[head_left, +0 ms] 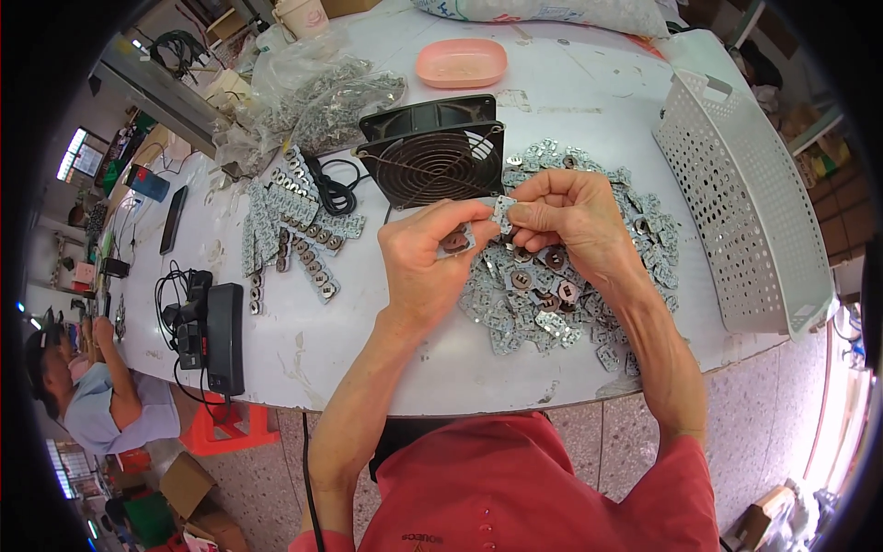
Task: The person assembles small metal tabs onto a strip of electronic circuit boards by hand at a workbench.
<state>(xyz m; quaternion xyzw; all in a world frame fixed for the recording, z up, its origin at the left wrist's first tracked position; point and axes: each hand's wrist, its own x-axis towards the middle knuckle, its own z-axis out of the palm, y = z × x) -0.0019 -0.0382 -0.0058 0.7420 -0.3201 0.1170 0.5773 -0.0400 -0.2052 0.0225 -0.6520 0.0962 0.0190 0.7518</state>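
Head view: left hand (432, 262) pinches small silver metal plate (457, 241); right hand (561, 216) grips another (502, 211) above far-right pile (570, 276). Align edges squarely.

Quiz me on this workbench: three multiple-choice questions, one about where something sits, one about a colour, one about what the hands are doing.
1. Where is the black fan?
A. Behind the hands
B. On the floor
C. Inside the basket

2. What colour is the shallow tray?
A. Blue
B. Pink
C. Green

3. How are the left hand and right hand engaged?
A. Both flat on the table
B. Both pinching small metal pieces
C. Both lifting the basket

A: the fan stands on the table just beyond the hands. B: the tray is pale pink. B: fingertips of both hands grip small metal pieces above the heap.
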